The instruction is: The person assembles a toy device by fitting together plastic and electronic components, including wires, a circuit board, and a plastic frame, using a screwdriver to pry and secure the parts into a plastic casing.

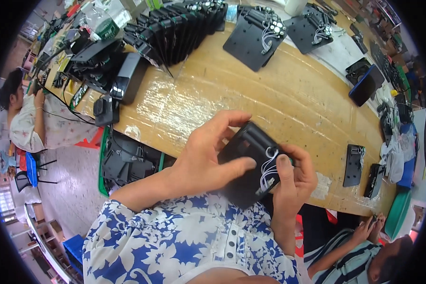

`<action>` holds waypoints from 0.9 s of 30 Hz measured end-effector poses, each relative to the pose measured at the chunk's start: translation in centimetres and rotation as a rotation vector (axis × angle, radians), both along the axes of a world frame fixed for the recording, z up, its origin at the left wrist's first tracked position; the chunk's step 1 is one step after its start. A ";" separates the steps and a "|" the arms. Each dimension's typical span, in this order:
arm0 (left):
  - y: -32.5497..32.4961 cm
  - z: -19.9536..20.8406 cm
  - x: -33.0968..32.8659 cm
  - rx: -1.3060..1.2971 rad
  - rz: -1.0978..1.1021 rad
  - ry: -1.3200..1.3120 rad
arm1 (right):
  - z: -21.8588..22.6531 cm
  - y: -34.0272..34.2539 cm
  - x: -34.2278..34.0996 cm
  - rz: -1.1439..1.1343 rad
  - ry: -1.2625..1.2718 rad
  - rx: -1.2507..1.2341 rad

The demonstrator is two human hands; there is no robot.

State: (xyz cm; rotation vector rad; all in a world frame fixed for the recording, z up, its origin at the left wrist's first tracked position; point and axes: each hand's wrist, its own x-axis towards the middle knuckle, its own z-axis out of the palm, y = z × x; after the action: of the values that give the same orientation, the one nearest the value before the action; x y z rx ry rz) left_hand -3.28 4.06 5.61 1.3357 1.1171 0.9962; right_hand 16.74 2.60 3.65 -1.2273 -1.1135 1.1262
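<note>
A black plastic panel [236, 184] is held in front of me, tilted, over the table's near edge. It has a rounded bar along its far side, and thin white wires [268, 171] with a small connector loop over its right part. My left hand [203, 154] grips the panel from the left, its thumb lying across the face and the fingers bent over the far edge. On the right side my right hand [294, 177] pinches the rim, thumb on top beside the wires and fingers partly hidden behind.
A row of similar black panels [175, 33] leans at the back left; more wired panels [253, 40] lie behind. A phone [366, 86] stands at far right. Below the left edge, a green crate [102, 165] holds black parts. Co-workers sit left and at lower right.
</note>
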 end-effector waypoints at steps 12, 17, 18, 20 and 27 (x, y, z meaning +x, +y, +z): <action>9.6 0.5 2.3 0.849 0.211 0.533 | 0.4 4.4 0.0 0.018 -0.001 0.432; 19.2 -3.2 1.6 0.815 0.509 0.714 | -1.0 2.5 4.2 -0.187 -0.226 0.341; 20.1 -3.6 2.1 0.809 0.495 0.724 | -1.5 2.1 5.3 -0.254 -0.257 0.300; 21.5 -4.2 2.1 0.806 0.475 0.790 | -3.1 1.4 7.0 -0.327 -0.339 0.269; 22.9 -5.5 1.7 0.828 0.527 0.844 | -2.2 0.2 13.8 -0.549 -0.894 0.326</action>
State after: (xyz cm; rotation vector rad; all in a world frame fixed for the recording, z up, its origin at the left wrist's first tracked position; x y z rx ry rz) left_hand -1.55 26.95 0.10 2.3251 1.8555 1.4071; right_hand 30.55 2.85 1.40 -1.6705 -1.3933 -0.0699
